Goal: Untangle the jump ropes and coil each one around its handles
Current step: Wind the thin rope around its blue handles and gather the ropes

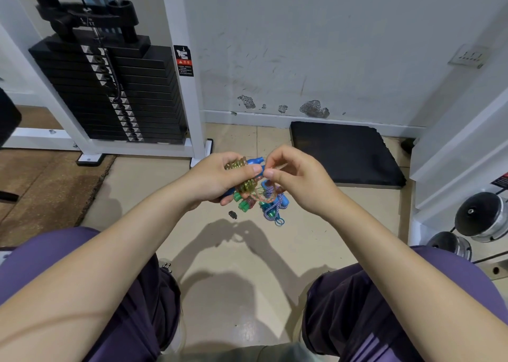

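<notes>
My left hand (217, 177) grips a pair of blue handles (255, 161) with a clear yellowish rope (238, 165) wound around them in several turns. My right hand (295, 177) pinches the loose end of that rope close to my left thumb. Below my hands, on the tiled floor, lies a pile of other jump ropes: one with green handles (243, 205) and a reddish rope, and one purple-and-white braided rope (270, 210) with blue handles. My hands partly hide that pile.
A weight-stack machine (115, 92) with a white frame stands at the back left. A black mat (346, 152) lies by the wall. Chrome dumbbells (481, 218) sit on a white rack at right. A small dark object (232, 214) lies on the floor. My knees frame the floor below.
</notes>
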Available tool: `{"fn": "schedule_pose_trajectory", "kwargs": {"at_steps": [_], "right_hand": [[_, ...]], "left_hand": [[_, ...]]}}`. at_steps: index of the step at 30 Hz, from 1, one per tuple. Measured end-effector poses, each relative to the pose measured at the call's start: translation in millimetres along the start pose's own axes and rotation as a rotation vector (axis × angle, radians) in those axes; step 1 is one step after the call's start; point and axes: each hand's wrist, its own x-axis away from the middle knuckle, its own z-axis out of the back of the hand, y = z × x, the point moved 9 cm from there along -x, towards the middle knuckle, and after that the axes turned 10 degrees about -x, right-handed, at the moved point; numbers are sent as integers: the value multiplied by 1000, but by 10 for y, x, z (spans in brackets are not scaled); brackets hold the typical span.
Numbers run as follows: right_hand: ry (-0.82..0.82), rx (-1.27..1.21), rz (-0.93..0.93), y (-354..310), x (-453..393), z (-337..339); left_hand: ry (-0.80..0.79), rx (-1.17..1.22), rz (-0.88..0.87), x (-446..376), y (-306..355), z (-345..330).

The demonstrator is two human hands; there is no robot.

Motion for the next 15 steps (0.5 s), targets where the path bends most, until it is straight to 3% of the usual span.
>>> {"fn": "schedule_pose_trajectory", "kwargs": {"at_steps": [3, 5, 9, 11, 15], "right_hand": [[176, 124, 78, -59, -30, 177], [313, 30, 54, -52, -41, 389], [452, -148, -9, 29, -36, 720], [465, -229, -68, 129, -48, 738], [342, -329, -185, 282, -83, 526]], "left_hand": [[4, -96, 22, -18, -89, -16], [25, -171, 73, -31, -185, 15], [7, -50, 55, -27, -141, 27], [-41, -40, 13, -3, -62, -31], [-95, -91, 23, 24, -103, -90]]}}
